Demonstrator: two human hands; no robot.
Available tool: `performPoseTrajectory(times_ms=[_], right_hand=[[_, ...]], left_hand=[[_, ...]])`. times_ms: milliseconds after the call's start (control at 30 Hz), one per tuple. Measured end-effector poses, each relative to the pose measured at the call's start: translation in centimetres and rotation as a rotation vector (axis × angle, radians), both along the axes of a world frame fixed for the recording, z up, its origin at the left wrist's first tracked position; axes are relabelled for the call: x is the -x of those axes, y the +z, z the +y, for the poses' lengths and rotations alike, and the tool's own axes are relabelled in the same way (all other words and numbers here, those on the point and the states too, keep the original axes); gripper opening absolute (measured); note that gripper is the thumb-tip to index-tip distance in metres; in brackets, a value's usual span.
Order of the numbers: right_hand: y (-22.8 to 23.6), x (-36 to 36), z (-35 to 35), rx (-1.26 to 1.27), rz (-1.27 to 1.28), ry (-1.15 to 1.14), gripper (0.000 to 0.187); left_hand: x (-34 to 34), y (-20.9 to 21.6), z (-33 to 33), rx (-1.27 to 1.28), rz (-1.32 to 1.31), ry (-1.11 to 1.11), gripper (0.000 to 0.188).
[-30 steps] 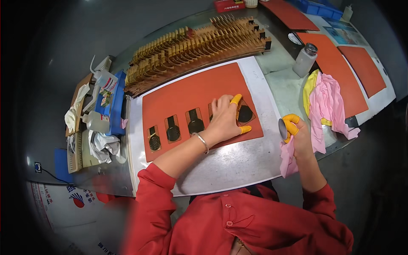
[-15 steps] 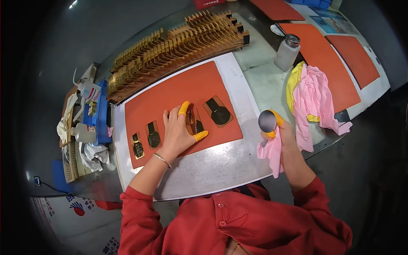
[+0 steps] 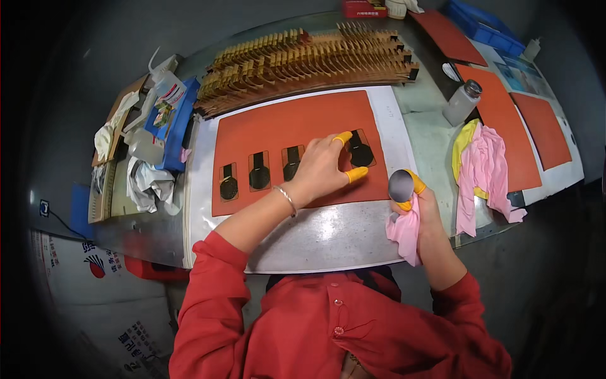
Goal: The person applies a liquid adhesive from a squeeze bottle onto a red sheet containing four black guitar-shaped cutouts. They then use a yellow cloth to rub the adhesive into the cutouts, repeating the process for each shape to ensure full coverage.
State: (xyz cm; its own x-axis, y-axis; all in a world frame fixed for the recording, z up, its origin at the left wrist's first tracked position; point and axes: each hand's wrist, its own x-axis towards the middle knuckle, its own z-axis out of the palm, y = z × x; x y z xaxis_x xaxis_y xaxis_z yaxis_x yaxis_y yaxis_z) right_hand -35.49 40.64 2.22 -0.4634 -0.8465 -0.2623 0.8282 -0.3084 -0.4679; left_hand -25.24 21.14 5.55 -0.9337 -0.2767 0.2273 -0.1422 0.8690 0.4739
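Dark characters run over the white sheeting (image 3: 120, 287) low on my left, around a fan-shaped emblem (image 3: 95, 266) in black and red; pale characters line the front of the red box (image 3: 365, 9) at the top of my view; the spouted bottle (image 3: 162, 78) on my left wears a red-and-white label (image 3: 173, 93), too small to read; faint marks on the white sheet (image 3: 392, 120) before me are likewise illegible.

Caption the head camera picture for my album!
Left hand over an orange rectangular mat with round-ended black pieces; right hand holding a grey disc and pink cloth.
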Motion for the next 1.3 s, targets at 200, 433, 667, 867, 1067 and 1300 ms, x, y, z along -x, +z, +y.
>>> performPoseTrajectory(times_ms=[200,433,667,867,1067,1300], right_hand=[[2.8,-7.1,-4.0,-0.245,0.159,0.144,0.019],[3.4,-12.3,-11.6,-0.135,0.278,0.481,0.016],[5.9,-15.7,-22.8,0.154,1.314,0.450,0.013],[9.8,-21.1,-30.8,0.132,0.697,0.635,0.016],[9.5,-21.0,-38.0,0.171,0.888,0.682,0.011],[13.5,-16.8,-46.0,0.296,0.711,0.567,0.017]], left_hand=[[-8.6,2.0,3.8,-0.275,0.149,-0.040,0.067],[-15.7,-0.7,0.2,-0.160,0.418,0.182,0.054],[-21.1,1.5,-6.1,-0.506,0.493,0.461,0.047],[-24.0,2.8,-13.9,-0.613,0.851,0.449,0.040],[-26.4,4.1,-18.3,-0.185,0.587,0.716,0.056],[-28.8,2.5,-26.3,0.071,0.792,0.930,0.071]])
